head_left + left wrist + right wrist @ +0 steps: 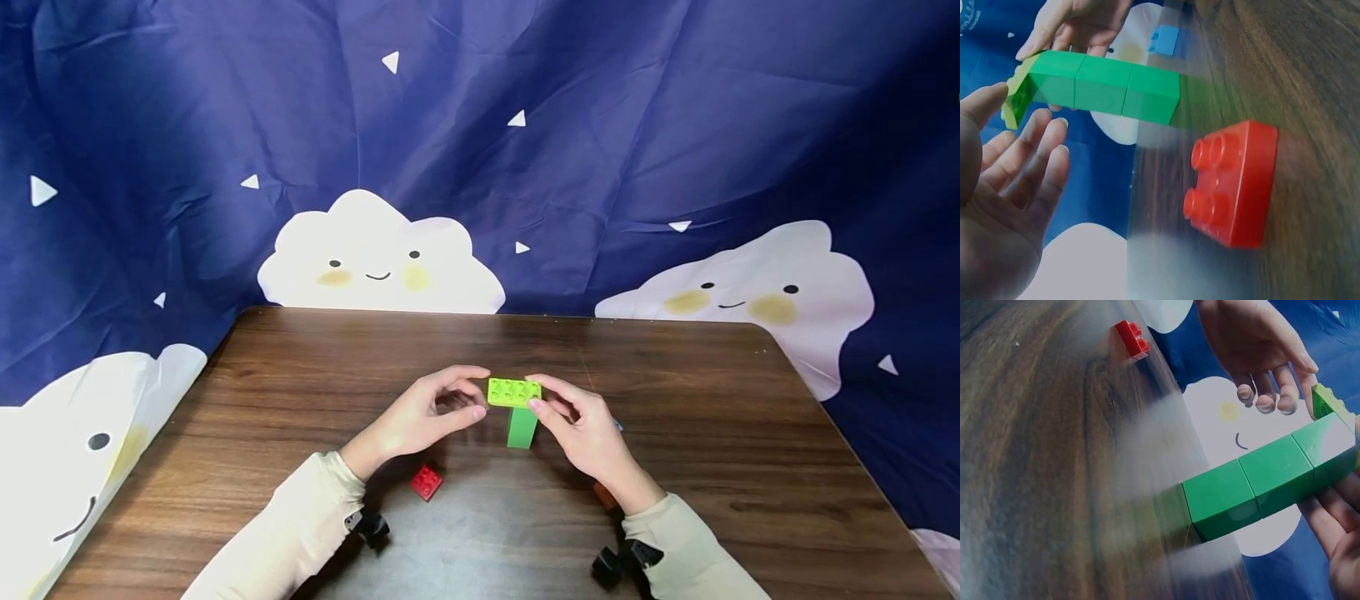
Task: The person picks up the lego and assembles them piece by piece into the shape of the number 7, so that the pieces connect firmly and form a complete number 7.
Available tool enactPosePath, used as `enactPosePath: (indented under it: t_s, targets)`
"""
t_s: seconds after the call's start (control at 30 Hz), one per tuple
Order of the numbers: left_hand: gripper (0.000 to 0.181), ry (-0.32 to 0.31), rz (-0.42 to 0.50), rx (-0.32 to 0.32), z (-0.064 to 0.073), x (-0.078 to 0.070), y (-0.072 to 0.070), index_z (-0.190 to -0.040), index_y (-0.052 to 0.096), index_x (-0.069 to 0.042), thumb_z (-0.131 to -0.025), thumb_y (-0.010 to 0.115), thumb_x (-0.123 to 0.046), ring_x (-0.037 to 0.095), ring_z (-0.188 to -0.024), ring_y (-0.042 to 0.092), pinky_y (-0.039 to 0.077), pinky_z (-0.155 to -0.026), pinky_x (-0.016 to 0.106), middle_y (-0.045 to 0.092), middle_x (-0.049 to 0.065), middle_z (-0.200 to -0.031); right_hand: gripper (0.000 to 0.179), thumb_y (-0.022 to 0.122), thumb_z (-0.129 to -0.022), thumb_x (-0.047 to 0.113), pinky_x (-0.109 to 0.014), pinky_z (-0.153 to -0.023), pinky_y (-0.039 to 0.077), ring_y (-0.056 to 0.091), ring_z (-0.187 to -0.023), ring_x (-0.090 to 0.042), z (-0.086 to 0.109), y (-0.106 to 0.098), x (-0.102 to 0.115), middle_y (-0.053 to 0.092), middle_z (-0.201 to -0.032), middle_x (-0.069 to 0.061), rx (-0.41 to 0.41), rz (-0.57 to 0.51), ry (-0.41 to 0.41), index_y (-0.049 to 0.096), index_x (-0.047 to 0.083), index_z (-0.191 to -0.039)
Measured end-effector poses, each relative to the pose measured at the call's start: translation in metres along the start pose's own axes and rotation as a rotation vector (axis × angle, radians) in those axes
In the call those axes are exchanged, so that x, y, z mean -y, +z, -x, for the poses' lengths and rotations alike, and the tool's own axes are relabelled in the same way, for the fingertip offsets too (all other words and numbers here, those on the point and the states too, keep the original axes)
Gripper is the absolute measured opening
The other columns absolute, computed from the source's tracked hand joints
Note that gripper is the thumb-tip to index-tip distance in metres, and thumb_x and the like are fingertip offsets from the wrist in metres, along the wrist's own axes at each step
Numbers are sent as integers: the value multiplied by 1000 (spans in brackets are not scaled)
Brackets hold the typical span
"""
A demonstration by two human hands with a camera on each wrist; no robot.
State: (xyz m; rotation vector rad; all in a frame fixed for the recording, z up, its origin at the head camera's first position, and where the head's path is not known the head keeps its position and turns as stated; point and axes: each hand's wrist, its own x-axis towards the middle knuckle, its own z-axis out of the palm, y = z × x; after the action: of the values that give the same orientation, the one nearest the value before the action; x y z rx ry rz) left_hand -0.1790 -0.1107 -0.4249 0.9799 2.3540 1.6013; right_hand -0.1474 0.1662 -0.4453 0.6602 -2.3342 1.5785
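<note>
A tower of three green blocks (522, 428) stands upright on the table, topped by a lime-green building brick (510, 390) with two rows of studs. The lime brick juts out past the tower on the left. My right hand (588, 425) pinches its right end between thumb and forefinger. At the opposite end, my left hand (416, 414) is held beside the brick with fingers spread and loosely bent. In the left wrist view the left hand (1007, 200) has its palm turned toward the tower; whether a fingertip touches the lime brick I cannot tell.
A red brick (426, 482) with studs lies near the left wrist. Partly behind the right hand is a blue brick (1165, 40). An orange-brown piece (603, 495) shows beneath the right wrist. The wooden table (300, 358) ends at a blue cloth (570, 192).
</note>
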Motion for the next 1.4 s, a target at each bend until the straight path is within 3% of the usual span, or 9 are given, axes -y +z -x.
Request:
enactPosePath:
  t_s: [0.6,0.8,1.4]
  targets:
    - [34,-64,-22,-10,17,4,-11,-133,71,-4,-100,77,-12,11,-96,70,59,-88,23,79,5,-110,32,70,-102,0,-21,-51,32,33,-62,2,1,2,-1,37,-73,8,-8,14,4,70,-2,-134]
    - [30,-84,-38,15,24,4,-16,-129,73,-8,-101,77,-15,10,-97,71,60,-88,24,79,4,-110,33,70,-102,-1,-21,-51,33,33,-62,2,1,1,0,36,-72,8,-6,13,0,70,-3,-134]
    - [29,-102,-78,53,42,13,-22,-125,74,0,-100,78,-15,8,-94,70,60,-89,23,79,4,-108,32,69,-102,-1,-20,-52,34,35,-64,2,2,4,-2,37,-74,8,-17,28,-15,71,-1,-133]
